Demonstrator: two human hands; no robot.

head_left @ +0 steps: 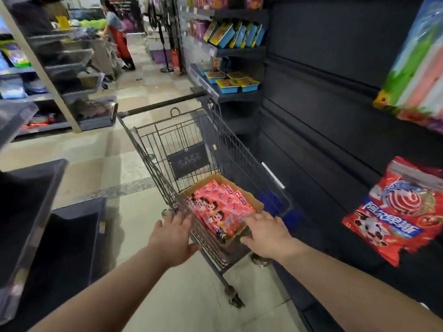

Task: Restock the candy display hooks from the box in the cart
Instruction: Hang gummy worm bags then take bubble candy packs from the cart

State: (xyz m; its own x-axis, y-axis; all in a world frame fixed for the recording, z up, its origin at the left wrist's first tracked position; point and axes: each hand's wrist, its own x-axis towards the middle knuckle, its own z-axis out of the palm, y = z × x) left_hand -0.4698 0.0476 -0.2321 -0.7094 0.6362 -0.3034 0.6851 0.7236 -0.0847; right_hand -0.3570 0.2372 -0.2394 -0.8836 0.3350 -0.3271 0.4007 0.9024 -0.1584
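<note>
A grey wire cart stands in the aisle beside a dark display wall. In its near end lies an open cardboard box full of pink-red candy packets. My left hand hovers open at the cart's near left rim, fingers spread, holding nothing. My right hand rests palm down over the box's near right corner, fingers touching the packets; no packet is lifted. A red lollipop bag hangs on the wall at the right.
Dark plastic bins stand at my left. Shelves with blue boxed goods line the right side farther down. A person in a red apron stands far down the aisle. A large colourful pack hangs at upper right.
</note>
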